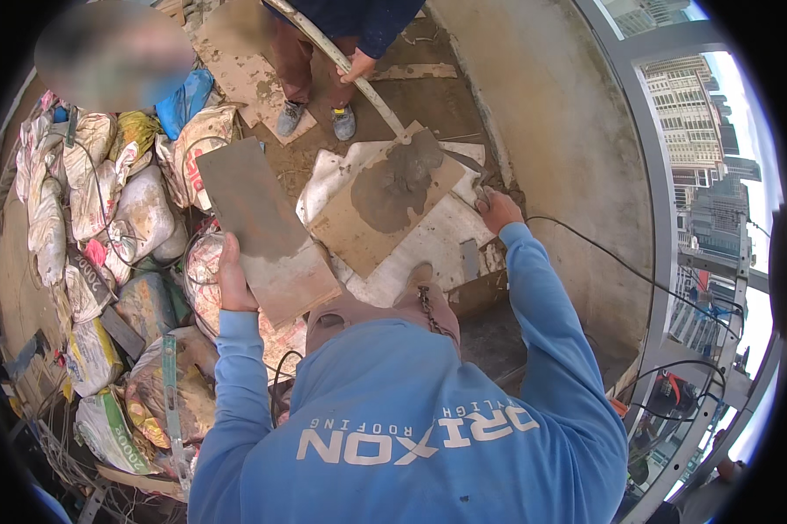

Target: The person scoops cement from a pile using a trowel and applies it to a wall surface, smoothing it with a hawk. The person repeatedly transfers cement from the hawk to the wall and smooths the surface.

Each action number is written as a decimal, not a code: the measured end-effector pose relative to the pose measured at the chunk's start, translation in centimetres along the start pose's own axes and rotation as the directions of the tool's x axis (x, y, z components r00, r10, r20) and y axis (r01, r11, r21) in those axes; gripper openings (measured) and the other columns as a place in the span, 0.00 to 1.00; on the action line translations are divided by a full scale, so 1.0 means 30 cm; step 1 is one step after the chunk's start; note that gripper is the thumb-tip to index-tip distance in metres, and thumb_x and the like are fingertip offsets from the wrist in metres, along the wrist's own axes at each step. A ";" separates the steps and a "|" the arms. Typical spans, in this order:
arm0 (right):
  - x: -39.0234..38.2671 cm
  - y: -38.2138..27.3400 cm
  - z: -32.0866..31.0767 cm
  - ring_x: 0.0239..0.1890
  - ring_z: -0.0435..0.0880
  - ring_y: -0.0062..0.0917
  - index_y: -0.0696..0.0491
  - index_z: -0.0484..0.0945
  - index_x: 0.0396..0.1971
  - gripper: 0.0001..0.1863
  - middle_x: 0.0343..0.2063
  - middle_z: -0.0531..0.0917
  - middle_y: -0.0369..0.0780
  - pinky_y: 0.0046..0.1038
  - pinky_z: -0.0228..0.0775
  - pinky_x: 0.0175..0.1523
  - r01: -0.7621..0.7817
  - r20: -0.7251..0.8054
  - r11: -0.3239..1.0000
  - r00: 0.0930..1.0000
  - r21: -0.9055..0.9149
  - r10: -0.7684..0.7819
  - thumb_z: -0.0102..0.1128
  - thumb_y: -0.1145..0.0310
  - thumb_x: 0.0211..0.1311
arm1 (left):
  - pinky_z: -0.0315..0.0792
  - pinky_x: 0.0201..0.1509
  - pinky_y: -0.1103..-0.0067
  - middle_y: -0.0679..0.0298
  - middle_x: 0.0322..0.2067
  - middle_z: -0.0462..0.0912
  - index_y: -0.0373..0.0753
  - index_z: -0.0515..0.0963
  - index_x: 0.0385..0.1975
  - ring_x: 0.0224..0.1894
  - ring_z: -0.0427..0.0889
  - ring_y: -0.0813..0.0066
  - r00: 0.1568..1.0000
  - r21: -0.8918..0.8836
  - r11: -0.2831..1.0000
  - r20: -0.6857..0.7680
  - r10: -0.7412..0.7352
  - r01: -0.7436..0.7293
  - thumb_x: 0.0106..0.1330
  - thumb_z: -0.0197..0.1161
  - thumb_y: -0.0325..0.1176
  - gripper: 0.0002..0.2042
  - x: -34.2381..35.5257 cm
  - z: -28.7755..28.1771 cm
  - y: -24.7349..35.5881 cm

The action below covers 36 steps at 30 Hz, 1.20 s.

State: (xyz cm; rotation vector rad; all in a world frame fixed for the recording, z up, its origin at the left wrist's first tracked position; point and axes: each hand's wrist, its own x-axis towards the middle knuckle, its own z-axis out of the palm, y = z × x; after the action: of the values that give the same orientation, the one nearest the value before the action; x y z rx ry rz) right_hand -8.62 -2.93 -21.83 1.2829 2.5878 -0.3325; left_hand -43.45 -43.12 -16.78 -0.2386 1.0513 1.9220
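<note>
My left hand (234,278) grips the left edge of a flat rectangular board (302,286). Its far part is coated in dark grey; its near part is pale and dusty. My right hand (500,210) is closed around the handle of what looks like a trowel (465,203), seen almost edge-on and partly hidden. Between my hands, a second brown board (358,242) carries a heap of wet grey mortar (411,168). That board lies on white, stained sacking (450,249).
A co-worker's hand (358,65) holds a long pale pole (376,103) ending at the mortar. Filled sacks (149,210) pile up at left. A plastered wall (559,131) and metal framing stand at right, with a black cable (598,249) running across. Buildings show beyond.
</note>
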 end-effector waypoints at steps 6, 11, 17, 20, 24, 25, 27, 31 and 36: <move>0.145 0.310 0.210 0.54 0.80 0.44 0.49 0.68 0.63 0.25 0.54 0.80 0.46 0.44 0.72 0.58 -0.004 0.139 0.994 0.990 -0.107 0.019 0.52 0.57 0.69 | 0.76 0.60 0.66 0.56 0.61 0.72 0.36 0.61 0.67 0.59 0.77 0.62 0.993 0.139 0.986 -0.078 -0.085 0.096 0.78 0.48 0.44 0.24 0.022 0.111 -0.298; 0.422 0.535 0.559 0.56 0.80 0.40 0.46 0.67 0.65 0.25 0.58 0.78 0.42 0.44 0.73 0.57 0.013 0.247 0.973 0.968 -0.232 0.046 0.51 0.56 0.71 | 0.74 0.60 0.72 0.58 0.60 0.73 0.35 0.63 0.67 0.58 0.77 0.68 0.967 0.244 0.938 -0.130 -0.218 0.244 0.78 0.49 0.41 0.23 0.194 -0.020 -0.819; 0.763 0.649 0.850 0.53 0.81 0.39 0.47 0.67 0.64 0.23 0.54 0.78 0.41 0.44 0.75 0.53 0.206 0.170 0.944 0.971 -0.258 -0.165 0.46 0.55 0.74 | 0.71 0.59 0.73 0.60 0.59 0.74 0.34 0.65 0.66 0.57 0.76 0.71 0.872 0.259 0.834 -0.177 -0.456 0.488 0.77 0.52 0.40 0.23 0.440 -0.328 -1.462; 0.934 0.677 0.872 0.48 0.82 0.42 0.47 0.70 0.61 0.23 0.53 0.79 0.42 0.44 0.76 0.50 0.300 0.055 0.905 0.953 -0.300 -0.298 0.46 0.52 0.74 | 0.70 0.60 0.73 0.61 0.59 0.74 0.33 0.64 0.66 0.58 0.74 0.73 0.814 0.190 0.793 -0.094 -0.573 0.579 0.77 0.52 0.40 0.23 0.534 -0.422 -1.648; 1.120 0.685 0.928 0.46 0.83 0.43 0.47 0.72 0.61 0.25 0.52 0.80 0.43 0.44 0.77 0.48 0.366 -0.144 0.845 0.882 -0.389 -0.448 0.44 0.49 0.75 | 0.69 0.62 0.73 0.61 0.60 0.73 0.33 0.62 0.68 0.60 0.73 0.72 0.819 0.288 0.776 -0.054 -0.572 0.561 0.77 0.52 0.39 0.25 0.580 -0.598 -1.843; 1.147 0.695 0.938 0.44 0.83 0.44 0.46 0.72 0.62 0.25 0.50 0.82 0.43 0.44 0.77 0.48 0.385 -0.127 0.833 0.876 -0.398 -0.466 0.45 0.48 0.74 | 0.68 0.63 0.73 0.61 0.61 0.73 0.33 0.61 0.68 0.60 0.73 0.72 0.824 0.266 0.788 -0.050 -0.564 0.555 0.77 0.53 0.39 0.25 0.579 -0.615 -1.866; 1.198 0.718 0.963 0.42 0.84 0.46 0.43 0.73 0.63 0.26 0.46 0.84 0.44 0.44 0.77 0.47 0.423 -0.096 0.804 0.860 -0.417 -0.502 0.48 0.46 0.73 | 0.66 0.64 0.74 0.61 0.61 0.73 0.31 0.62 0.68 0.61 0.71 0.73 0.809 0.198 0.788 -0.049 -0.586 0.583 0.76 0.54 0.41 0.27 0.598 -0.609 -1.864; 1.248 0.857 1.055 0.44 0.84 0.46 0.44 0.73 0.63 0.26 0.48 0.83 0.47 0.43 0.77 0.50 0.455 -0.030 0.806 0.865 -0.379 -0.502 0.47 0.47 0.73 | 0.63 0.65 0.77 0.60 0.59 0.75 0.28 0.65 0.66 0.61 0.71 0.73 0.871 0.479 0.751 -0.061 -0.487 0.454 0.75 0.55 0.43 0.27 0.669 -0.621 -1.825; 1.170 0.944 1.245 0.44 0.83 0.44 0.48 0.74 0.60 0.25 0.50 0.82 0.43 0.43 0.77 0.48 0.408 -0.036 0.817 0.887 -0.408 -0.461 0.44 0.48 0.75 | 0.63 0.65 0.76 0.61 0.59 0.76 0.30 0.65 0.66 0.60 0.71 0.74 0.902 0.445 0.793 -0.087 -0.423 0.415 0.76 0.55 0.41 0.26 0.724 -0.613 -1.785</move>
State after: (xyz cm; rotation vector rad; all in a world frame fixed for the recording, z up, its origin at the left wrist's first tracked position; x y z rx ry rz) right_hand -2.59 28.72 -70.73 0.5841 2.8476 0.2059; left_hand -18.14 -31.13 -70.56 -0.1691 1.2821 1.2346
